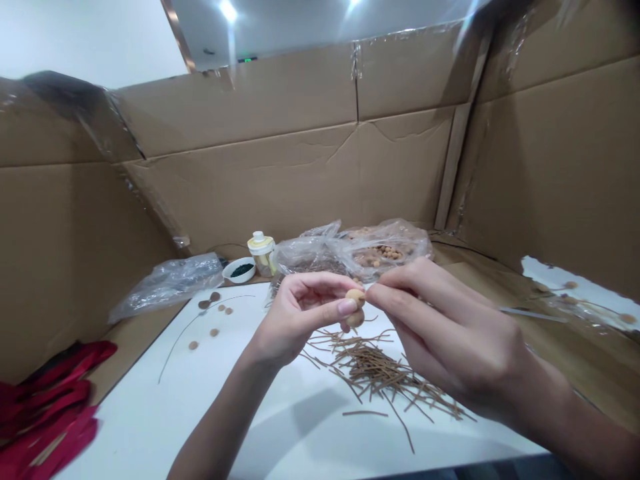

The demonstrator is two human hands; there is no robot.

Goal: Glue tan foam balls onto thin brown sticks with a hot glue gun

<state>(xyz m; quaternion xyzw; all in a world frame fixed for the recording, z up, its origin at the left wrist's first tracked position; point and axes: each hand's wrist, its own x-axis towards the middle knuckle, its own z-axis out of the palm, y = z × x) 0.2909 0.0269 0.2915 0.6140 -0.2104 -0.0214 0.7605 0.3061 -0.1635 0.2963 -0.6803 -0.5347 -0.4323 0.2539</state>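
Observation:
My left hand (pixel 305 310) is pinched round small tan balls (pixel 355 296), one above the other, out over the white tabletop. My right hand (pixel 445 327) meets it from the right, thumb and fingertips pressed together beside the upper ball. Whatever those right fingertips grip is too small or hidden to make out. Below both hands lies a loose heap of short, thin brown stems (pixel 380 365). Over on the left, several pale round pieces (pixel 214 332) rest near a long thin wire (pixel 173 343) and darker brown pieces (pixel 215 297).
At the back stand a white bowl of dark grains (pixel 242 270), a lidded bottle (pixel 262 253) and plastic bags with balls (pixel 387 252). Another clear bag (pixel 170 283) and red ribbon (pixel 55 407) lie left. Cardboard walls (pixel 280 167) enclose the table; a white sheet (pixel 555 277) lies right.

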